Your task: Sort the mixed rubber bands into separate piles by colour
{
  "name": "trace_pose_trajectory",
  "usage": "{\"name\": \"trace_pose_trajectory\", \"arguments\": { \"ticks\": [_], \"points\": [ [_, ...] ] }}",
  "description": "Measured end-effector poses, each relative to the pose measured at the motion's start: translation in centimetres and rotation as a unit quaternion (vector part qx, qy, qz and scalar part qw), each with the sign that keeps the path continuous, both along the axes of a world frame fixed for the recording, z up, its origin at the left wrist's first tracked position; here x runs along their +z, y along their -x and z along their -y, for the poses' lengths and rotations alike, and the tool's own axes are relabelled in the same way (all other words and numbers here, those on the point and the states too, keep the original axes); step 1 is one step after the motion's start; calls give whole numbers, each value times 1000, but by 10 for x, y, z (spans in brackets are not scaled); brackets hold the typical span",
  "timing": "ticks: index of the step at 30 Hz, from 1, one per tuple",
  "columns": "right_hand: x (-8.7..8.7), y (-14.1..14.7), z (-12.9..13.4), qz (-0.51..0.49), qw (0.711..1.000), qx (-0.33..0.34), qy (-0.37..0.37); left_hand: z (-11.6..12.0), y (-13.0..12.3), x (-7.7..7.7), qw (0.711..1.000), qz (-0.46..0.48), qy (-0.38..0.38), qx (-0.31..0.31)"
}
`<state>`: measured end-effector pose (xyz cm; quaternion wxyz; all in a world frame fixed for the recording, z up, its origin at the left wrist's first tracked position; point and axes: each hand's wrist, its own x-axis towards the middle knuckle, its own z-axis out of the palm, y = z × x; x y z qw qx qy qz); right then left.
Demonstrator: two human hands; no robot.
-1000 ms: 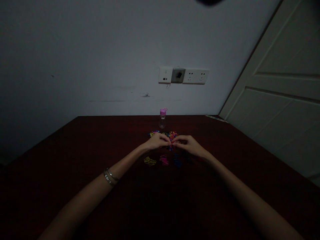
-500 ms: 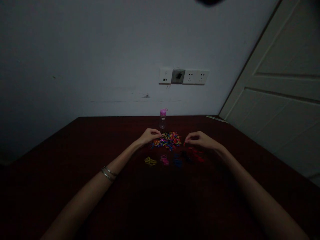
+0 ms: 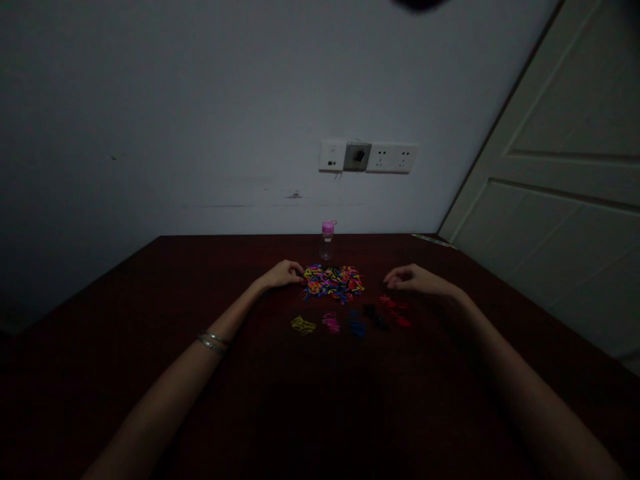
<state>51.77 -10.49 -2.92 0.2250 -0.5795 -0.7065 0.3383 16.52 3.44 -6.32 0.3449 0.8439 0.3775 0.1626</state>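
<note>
A mixed heap of small coloured rubber bands (image 3: 334, 283) lies on the dark red-brown table (image 3: 210, 393). My left hand (image 3: 283, 274) rests at the heap's left edge, its fingers loosely bent, with a small gap between thumb and fingertips. To the right of the heap is my right hand (image 3: 413, 279), fingers curved and slightly apart just behind the red bands (image 3: 397, 311); nothing shows in it. Nearer to me, sorted groups form a row: yellow bands (image 3: 303, 325), pink bands (image 3: 331, 323), blue bands (image 3: 357, 325) and black bands (image 3: 376, 317), with the red ones at the right.
Behind the heap stands a small clear bottle (image 3: 327, 247) with a pink cap. The wall (image 3: 225, 120) with sockets (image 3: 391, 158) rises at the table's far edge. A white panelled door (image 3: 560, 200) is on the right. The light is dim.
My left hand has drawn back leftward from over the heap to its edge. My right hand has moved right, away from the heap; the red band at its fingertips no longer shows there.
</note>
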Motion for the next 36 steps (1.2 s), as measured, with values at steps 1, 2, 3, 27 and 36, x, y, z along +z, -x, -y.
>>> {"name": "trace_pose_trajectory", "arguments": {
  "ticks": [1,2,3,27,36],
  "points": [
    [1,2,-3,4,1000,1,-10,0,-1,0,1000,-1,-6,-3],
    [2,5,-6,11,1000,4,-19,0,-2,-1,1000,-1,-13,-4],
    [3,8,-9,20,999,8,-28,0,-3,-2,1000,-1,-19,-3],
    [-33,55,-54,111,975,53,-186,4,-9,-7,996,10,-87,8],
    [-16,51,-47,11,989,7,-148,1,-8,-12,996,26,-79,20]
  ]
}}
